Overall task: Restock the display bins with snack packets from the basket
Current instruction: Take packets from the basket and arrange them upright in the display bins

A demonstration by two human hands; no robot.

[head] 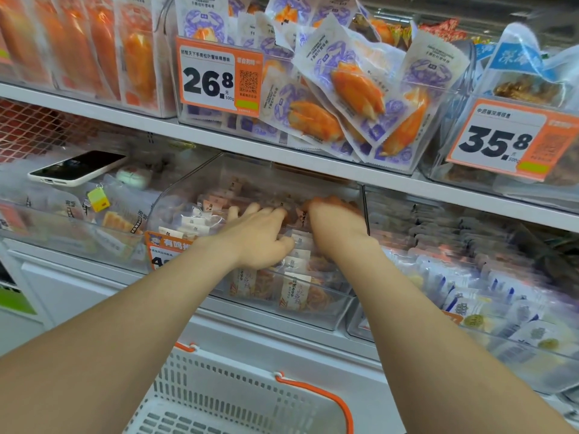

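Observation:
Both my hands reach into a clear plastic display bin [338, 311] on the lower shelf, filled with small snack packets [294, 291] showing brown-orange contents. My left hand [260, 238] lies flat on the packets with fingers stretched forward. My right hand [336, 219] is deeper in the bin, its fingers bent down over packets at the back; I cannot tell whether it grips any. Below my arms stands the white shopping basket [225, 399] with orange handles, its visible inside holding no packets.
A phone [76, 167] lies on packets in the bin to the left. Bins of blue-white packets [488, 296] sit to the right. The shelf above carries crab-stick packets [354, 89] and price tags 26.8 [210, 83] and 35.8 [498, 142].

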